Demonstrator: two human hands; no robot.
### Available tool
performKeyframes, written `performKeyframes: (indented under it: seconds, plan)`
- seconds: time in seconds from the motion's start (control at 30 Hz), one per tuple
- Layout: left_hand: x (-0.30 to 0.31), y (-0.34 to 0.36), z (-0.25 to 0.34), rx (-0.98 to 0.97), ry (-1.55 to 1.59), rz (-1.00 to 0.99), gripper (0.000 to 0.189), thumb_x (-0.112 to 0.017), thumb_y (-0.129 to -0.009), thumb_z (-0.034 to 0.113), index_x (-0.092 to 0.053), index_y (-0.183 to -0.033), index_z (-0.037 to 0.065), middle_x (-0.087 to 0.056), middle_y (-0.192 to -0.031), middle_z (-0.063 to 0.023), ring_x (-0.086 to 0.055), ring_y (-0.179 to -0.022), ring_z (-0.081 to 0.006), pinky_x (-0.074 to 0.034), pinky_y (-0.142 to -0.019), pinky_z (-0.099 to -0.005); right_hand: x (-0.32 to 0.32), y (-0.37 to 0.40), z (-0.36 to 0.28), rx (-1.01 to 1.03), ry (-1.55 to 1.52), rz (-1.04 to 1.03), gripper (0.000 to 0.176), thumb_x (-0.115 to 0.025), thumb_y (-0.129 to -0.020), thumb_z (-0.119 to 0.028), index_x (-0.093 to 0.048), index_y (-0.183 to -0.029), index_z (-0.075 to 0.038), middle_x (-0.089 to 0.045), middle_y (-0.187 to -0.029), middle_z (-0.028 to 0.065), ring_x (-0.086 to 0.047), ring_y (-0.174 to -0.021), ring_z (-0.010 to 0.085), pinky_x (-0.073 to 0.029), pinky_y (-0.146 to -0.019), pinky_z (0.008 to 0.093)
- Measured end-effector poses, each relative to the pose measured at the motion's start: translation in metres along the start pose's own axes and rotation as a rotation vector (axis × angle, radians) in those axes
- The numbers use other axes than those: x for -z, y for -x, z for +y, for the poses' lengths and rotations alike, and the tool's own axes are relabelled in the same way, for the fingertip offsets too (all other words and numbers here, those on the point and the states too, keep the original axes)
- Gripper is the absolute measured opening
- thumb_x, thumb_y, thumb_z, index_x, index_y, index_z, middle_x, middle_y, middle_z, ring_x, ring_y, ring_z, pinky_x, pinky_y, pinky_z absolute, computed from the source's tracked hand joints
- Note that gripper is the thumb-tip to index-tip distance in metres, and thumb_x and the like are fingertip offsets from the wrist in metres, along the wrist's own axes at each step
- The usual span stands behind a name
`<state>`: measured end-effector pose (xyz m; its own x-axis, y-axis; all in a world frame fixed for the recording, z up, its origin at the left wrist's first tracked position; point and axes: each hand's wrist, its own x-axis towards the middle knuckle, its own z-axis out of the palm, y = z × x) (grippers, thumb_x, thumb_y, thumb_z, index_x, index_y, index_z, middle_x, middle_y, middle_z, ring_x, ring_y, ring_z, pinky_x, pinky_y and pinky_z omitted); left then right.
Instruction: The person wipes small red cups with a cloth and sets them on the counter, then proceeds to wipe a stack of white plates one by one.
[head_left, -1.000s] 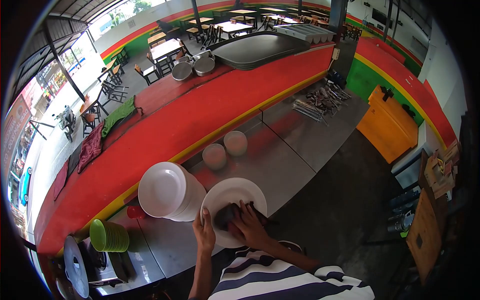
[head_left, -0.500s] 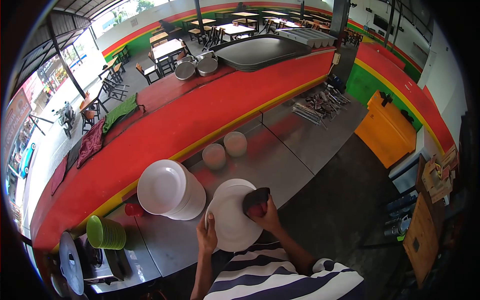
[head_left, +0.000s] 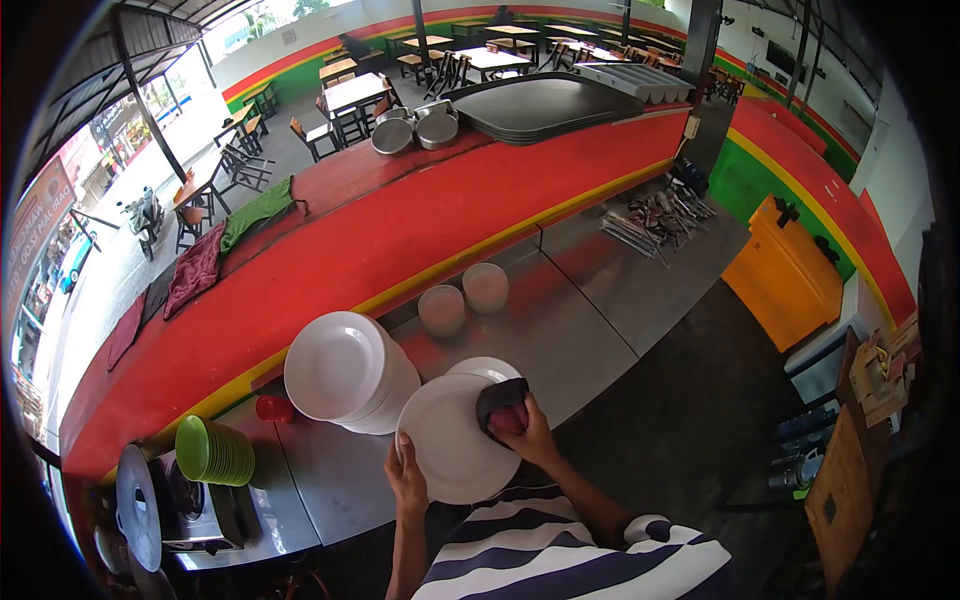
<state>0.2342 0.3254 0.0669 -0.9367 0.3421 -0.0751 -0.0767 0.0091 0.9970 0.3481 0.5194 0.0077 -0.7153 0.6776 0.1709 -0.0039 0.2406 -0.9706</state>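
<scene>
A white plate [head_left: 450, 445] is tilted up in front of the striped shirt, and my left hand [head_left: 407, 478] grips its left edge. My right hand [head_left: 530, 432] presses a dark and maroon cloth [head_left: 500, 405] on the plate's right side. Just behind it, another white plate [head_left: 487, 367] shows only its upper part. To the left stands a tall stack of white plates [head_left: 335, 365] on the metal counter [head_left: 345, 480].
Two frosted cups [head_left: 441, 310] stand behind the plates. Green bowls [head_left: 205, 452], a red object [head_left: 274, 409] and a stove [head_left: 205, 515] are at left. Cutlery [head_left: 660, 222] lies far right. A red ledge [head_left: 400, 230] with black trays [head_left: 545, 105] borders the counter.
The held plate has shifted slightly left relative to the plate behind it, with my left hand and the cloth. The whole view has shifted a little.
</scene>
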Motion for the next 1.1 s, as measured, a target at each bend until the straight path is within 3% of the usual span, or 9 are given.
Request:
performKeyframes:
  seconds: [0.27,0.43,0.53,0.63,0.67,0.73,0.83,0.93,1.1]
  plan:
    - [-0.005,0.002,0.005,0.131,0.243,0.066,0.057,-0.050,-0.102,0.044,-0.049,-0.135,-0.002,-0.060,-0.124,-0.0123,-0.060,-0.109,-0.0231,-0.049,-0.093,-0.0359,0.023,-0.001,0.047,-0.327,-0.566,0.293,0.047,-0.050,-0.101,-0.042,-0.058,-0.123,-0.002,-0.064,-0.113,0.0080,-0.061,-0.103,0.0181,-0.047,-0.092,0.0315]
    - [-0.016,0.003,0.023,0.455,0.325,-0.186,0.056,-0.049,-0.102,0.036,-0.041,-0.144,0.001,-0.054,-0.134,-0.0153,-0.056,-0.120,-0.0276,-0.049,-0.096,-0.0402,0.034,-0.013,-0.004,-0.033,-1.027,0.277,0.050,-0.044,-0.102,-0.048,-0.057,-0.116,-0.002,-0.063,-0.116,0.0098,-0.060,-0.105,0.0166,-0.045,-0.094,0.0311]
    - [-0.019,0.002,0.029,0.430,0.394,-0.407,0.058,-0.048,-0.102,0.036,-0.036,-0.147,0.002,-0.048,-0.141,-0.0160,-0.051,-0.126,-0.0290,-0.045,-0.102,-0.0417,0.038,-0.012,-0.031,0.012,-1.093,0.198,0.057,-0.033,-0.102,-0.054,-0.059,-0.105,-0.003,-0.065,-0.106,0.0093,-0.062,-0.096,0.0176,-0.047,-0.087,0.0314]
    - [-0.025,-0.007,0.037,0.380,0.432,-0.527,0.058,-0.044,-0.103,0.038,-0.035,-0.149,0.003,-0.043,-0.146,-0.0159,-0.049,-0.129,-0.0280,-0.041,-0.106,-0.0418,0.047,-0.029,0.015,0.347,-1.239,0.202,0.054,-0.033,-0.103,-0.051,-0.060,-0.101,-0.004,-0.065,-0.096,0.0061,-0.061,-0.082,0.0172,-0.048,-0.076,0.0307]
    - [-0.028,-0.012,0.030,0.295,0.356,-0.544,0.058,-0.041,-0.104,0.038,-0.031,-0.151,0.005,-0.041,-0.148,-0.0167,-0.047,-0.130,-0.0301,-0.037,-0.109,-0.0419,0.046,-0.036,0.028,0.255,-1.149,0.419,0.047,-0.038,-0.102,-0.050,-0.060,-0.098,-0.008,-0.059,-0.078,0.0034,-0.058,-0.062,0.0168,-0.048,-0.058,0.0287]
    - [-0.041,-0.025,0.018,0.121,0.206,-0.591,0.058,-0.034,-0.105,0.037,-0.024,-0.155,0.008,-0.037,-0.151,-0.0182,-0.044,-0.133,-0.0344,-0.028,-0.114,-0.0421,0.048,-0.032,0.010,-0.015,-1.153,0.633,0.048,-0.035,-0.102,-0.051,-0.058,-0.106,-0.008,-0.062,-0.092,0.0045,-0.061,-0.076,0.0178,-0.049,-0.069,0.0311]
    - [-0.057,-0.016,0.038,-0.425,-0.205,-0.702,0.054,-0.031,-0.106,0.040,-0.046,-0.140,0.001,-0.062,-0.116,-0.0234,-0.061,-0.106,-0.0276,-0.045,-0.091,-0.0383,0.052,-0.029,-0.002,-0.176,-1.106,0.883,0.050,-0.036,-0.102,-0.051,-0.055,-0.123,-0.010,-0.062,-0.112,0.0075,-0.062,-0.098,0.0206,-0.049,-0.087,0.0349]
    - [-0.061,-0.015,0.032,-0.489,-0.579,-0.684,0.051,-0.035,-0.106,0.036,-0.061,-0.095,-0.006,-0.053,-0.063,-0.0151,-0.054,-0.061,-0.0168,-0.038,-0.056,-0.0372,0.055,-0.035,0.027,-0.204,-1.046,0.960,0.052,-0.037,-0.102,-0.050,-0.053,-0.129,-0.009,-0.060,-0.117,0.0075,-0.061,-0.104,0.0213,-0.047,-0.093,0.0352]
    - [-0.089,-0.010,0.036,-0.527,-0.371,-0.516,0.051,-0.045,-0.105,0.025,-0.042,-0.063,-0.004,-0.026,-0.050,-0.0061,-0.029,-0.048,-0.0096,-0.021,-0.044,-0.0377,0.055,-0.034,0.007,-0.196,-0.619,0.826,0.047,-0.046,-0.103,-0.041,-0.054,-0.131,-0.005,-0.060,-0.119,0.0065,-0.059,-0.109,0.0223,-0.045,-0.095,0.0363]
